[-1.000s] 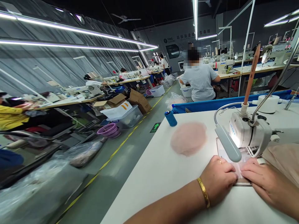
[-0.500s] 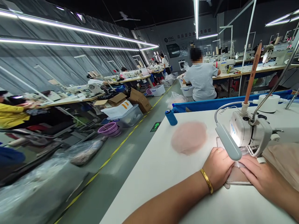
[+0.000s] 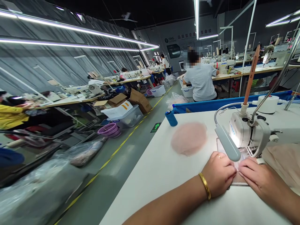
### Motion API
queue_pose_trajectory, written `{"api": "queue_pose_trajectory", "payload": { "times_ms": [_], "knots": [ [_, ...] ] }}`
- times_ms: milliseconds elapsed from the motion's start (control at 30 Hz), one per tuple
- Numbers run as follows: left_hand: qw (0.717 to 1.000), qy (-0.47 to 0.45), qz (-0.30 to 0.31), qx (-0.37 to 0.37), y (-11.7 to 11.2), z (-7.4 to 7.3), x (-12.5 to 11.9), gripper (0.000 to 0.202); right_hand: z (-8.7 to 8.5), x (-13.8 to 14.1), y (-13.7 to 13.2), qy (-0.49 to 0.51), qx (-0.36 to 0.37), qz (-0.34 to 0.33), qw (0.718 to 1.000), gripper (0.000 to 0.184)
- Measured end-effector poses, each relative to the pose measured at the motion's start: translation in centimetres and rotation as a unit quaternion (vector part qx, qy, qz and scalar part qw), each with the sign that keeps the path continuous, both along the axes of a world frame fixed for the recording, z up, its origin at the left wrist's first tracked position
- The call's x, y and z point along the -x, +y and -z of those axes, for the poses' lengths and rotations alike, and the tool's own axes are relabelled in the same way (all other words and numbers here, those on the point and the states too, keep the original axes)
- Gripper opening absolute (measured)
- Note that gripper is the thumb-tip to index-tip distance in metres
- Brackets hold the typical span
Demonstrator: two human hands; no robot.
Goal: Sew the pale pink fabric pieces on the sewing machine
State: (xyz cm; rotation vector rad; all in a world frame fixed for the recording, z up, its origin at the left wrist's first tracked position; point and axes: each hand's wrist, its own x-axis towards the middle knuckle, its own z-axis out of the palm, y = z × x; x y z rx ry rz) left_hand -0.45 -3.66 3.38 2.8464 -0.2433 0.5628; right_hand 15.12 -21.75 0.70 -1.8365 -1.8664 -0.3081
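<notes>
My left hand (image 3: 219, 172), with a ring and a gold bracelet, has its fingers curled closed on a piece of pale pink fabric (image 3: 240, 179) in front of the sewing machine (image 3: 241, 129). From the other side my right hand (image 3: 260, 176) pinches the same fabric, its fingertips close to the left ones. The fabric lies flat on the table, partly covered by both hands; a whitish sheer part runs up to the presser foot. The machine's grey lamp (image 3: 227, 142) hangs just above my fingers and hides part of the needle area.
On the white table (image 3: 150, 187) lie a round pink cloth piece (image 3: 189, 139) and a blue thread spool (image 3: 171, 118). Beige fabric (image 3: 283, 159) lies at the right. A brown pencil (image 3: 252, 75) stands on the machine. A person in grey (image 3: 201, 82) sits ahead.
Both hands have shifted slightly toward me, away from the presser foot. My left fingers have curled in more, and more whitish fabric shows between the hands.
</notes>
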Motion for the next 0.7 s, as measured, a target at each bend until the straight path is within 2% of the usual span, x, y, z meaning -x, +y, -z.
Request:
{"api": "queue_pose_trajectory", "payload": {
  "times_ms": [133, 467, 600, 700],
  "knots": [
    [0.999, -0.031, 0.024, -0.002, -0.2, 0.6, 0.6, 0.014, 0.3, -0.2, -0.7, -0.013, 0.023, -0.005, 1.0, 0.031],
    [0.999, -0.039, 0.009, -0.017, 0.0, 0.6, 0.2, 0.015, -0.6, -0.2, -0.2, -0.067, 0.007, 0.011, 0.998, 0.036],
    [0.999, -0.027, -0.013, -0.027, 0.2, 0.5, -0.3, 0.018, -0.1, -0.4, 0.0, -0.072, 0.007, 0.04, 0.997, 0.037],
    [0.999, -0.026, -0.026, -0.029, 0.3, 0.5, -0.7, 0.019, 0.6, -0.4, 0.2, -0.062, 0.026, 0.09, 0.994, 0.037]
  ]
}}
